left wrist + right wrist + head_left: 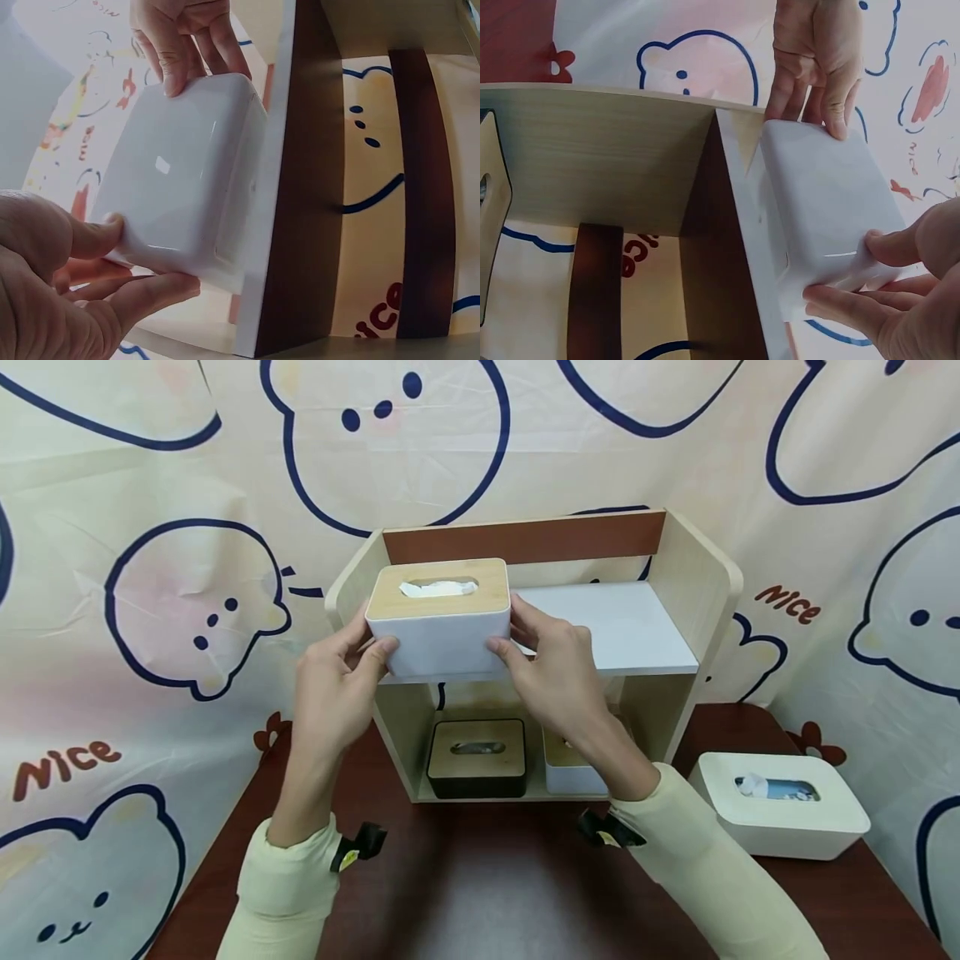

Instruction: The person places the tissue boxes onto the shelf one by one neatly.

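A white tissue box with a light wooden lid [442,639] is at the left end of the shelf unit's upper white board [622,627]. White tissue shows in its lid slot. My left hand [333,685] grips its left end, thumb on the front face. At the opposite end my right hand [558,672] holds it the same way, thumb in front and fingers along the side. Both wrist views show the white body [169,165] between the two hands, its underside at or just over the board's edge; exact contact is hard to tell.
Below, on the lower shelf, stand a black tissue box with a wooden lid [477,760] and another white one [570,770], partly behind my right forearm. An all-white tissue box [780,806] sits on the dark table [480,877] at the right. A patterned cloth [187,610] hangs behind.
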A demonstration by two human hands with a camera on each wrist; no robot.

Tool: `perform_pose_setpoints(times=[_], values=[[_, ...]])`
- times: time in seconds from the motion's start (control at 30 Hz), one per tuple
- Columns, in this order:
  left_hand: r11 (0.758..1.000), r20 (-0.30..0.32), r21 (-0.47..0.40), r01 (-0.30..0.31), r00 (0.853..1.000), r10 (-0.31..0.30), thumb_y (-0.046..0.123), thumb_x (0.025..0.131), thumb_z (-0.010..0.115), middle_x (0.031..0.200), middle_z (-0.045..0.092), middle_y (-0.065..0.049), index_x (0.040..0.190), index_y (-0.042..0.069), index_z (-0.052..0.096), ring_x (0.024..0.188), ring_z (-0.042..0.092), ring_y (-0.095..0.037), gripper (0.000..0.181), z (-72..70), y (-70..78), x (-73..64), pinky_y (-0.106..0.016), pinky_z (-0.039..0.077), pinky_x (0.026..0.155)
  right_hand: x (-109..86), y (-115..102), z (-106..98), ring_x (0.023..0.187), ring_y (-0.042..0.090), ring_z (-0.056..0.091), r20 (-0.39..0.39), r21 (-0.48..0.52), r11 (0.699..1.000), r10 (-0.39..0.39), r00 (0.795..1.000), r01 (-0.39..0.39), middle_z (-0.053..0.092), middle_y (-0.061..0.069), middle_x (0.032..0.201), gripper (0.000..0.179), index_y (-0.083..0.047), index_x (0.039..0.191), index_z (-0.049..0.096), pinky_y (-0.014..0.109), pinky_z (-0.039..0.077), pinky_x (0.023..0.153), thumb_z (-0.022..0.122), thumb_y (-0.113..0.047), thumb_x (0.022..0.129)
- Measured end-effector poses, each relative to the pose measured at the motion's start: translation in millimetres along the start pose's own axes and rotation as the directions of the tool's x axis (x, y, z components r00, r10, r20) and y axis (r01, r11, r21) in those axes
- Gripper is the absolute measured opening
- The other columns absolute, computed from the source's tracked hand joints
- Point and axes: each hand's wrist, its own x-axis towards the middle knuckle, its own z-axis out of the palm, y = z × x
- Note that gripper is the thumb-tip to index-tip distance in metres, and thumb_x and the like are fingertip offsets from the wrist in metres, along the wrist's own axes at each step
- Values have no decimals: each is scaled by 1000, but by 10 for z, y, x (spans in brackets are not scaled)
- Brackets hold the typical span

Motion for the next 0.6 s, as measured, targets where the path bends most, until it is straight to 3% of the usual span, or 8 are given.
perform_pose_setpoints(times=[0.33, 0.6], values=[[999, -48, -42, 22, 999, -24, 13, 107, 66, 156, 58, -12, 160, 15, 49, 138, 62, -22, 56, 81, -117, 164, -41, 53, 109, 138, 42, 137, 128, 33, 70, 2, 10, 997, 75, 997, -75, 62, 20, 150, 62, 0, 158, 49, 41, 60, 101, 74, -10, 102], [1000, -104, 6, 14, 995, -13, 12, 108, 65, 154, 58, -13, 159, 12, 51, 139, 60, -22, 53, 146, -181, 182, -42, 52, 111, 163, 55, 177, 127, 34, 70, 11, -12, 994, 106, 994, -106, 64, 20, 148, 61, 1, 157, 50, 42, 60, 101, 75, -12, 102]])
